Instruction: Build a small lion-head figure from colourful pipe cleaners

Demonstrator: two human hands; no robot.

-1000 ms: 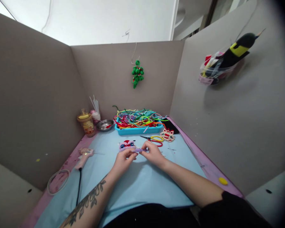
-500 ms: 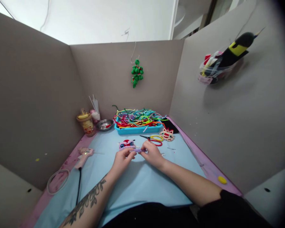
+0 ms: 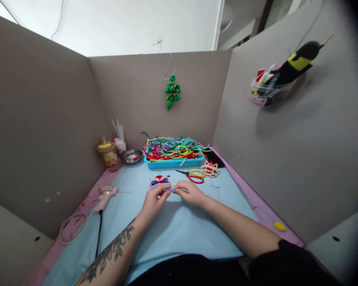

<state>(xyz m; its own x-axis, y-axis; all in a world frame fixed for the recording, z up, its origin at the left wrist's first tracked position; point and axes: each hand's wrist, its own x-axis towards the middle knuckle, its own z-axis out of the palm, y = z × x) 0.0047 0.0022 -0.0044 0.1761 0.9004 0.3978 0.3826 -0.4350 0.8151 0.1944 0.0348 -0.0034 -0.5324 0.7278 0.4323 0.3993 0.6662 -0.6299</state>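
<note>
Head camera, centre frame: left hand and right hand pinch a short purple pipe cleaner between their fingertips above the blue mat, just below a pink plush figure.

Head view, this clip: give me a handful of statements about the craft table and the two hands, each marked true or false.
1. Both the left hand and the right hand pinch a short fuzzy purple pipe-cleaner piece. True.
2. The shallow blue plastic tray holds only scissors. False: it is heaped with pipe cleaners of many colours; the scissors with red and yellow handles lie on the light blue mat in front of it.
3. A green pipe-cleaner ornament hangs on the back partition. True.
4. The pink glue gun lies right of the hands. False: it lies to their left.
</note>
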